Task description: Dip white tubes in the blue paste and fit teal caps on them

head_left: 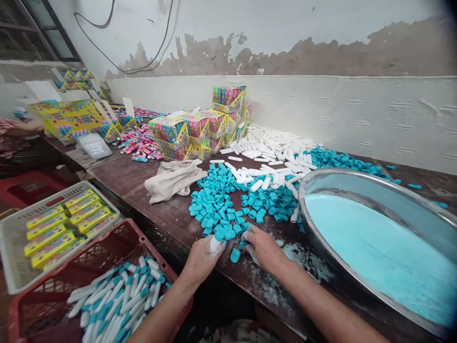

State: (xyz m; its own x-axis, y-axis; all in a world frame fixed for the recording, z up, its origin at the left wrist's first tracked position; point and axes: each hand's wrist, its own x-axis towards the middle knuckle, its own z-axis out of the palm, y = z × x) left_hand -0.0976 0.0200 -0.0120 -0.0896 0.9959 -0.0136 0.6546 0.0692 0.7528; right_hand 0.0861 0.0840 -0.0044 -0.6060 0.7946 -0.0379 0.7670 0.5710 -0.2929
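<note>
My left hand (202,259) is closed round a white plastic tube (214,245) with a blue cap on its upper end. Close beside it, my right hand (264,250) pinches a blue cap (243,245) at the table's front edge; something white shows under its fingers, too hidden to name. One loose blue cap (235,255) lies between the hands. Just beyond them spreads a heap of blue caps (217,200), and white tubes (271,157) are piled behind it.
A large metal basin (307,214) of pale blue powder stands at right. At left, a red crate (124,233) holds capped tubes, beside a white crate (10,238) of yellow boxes. A cloth (173,180) and wrapped display packs (200,128) lie farther back. Another person's arm (21,127) shows far left.
</note>
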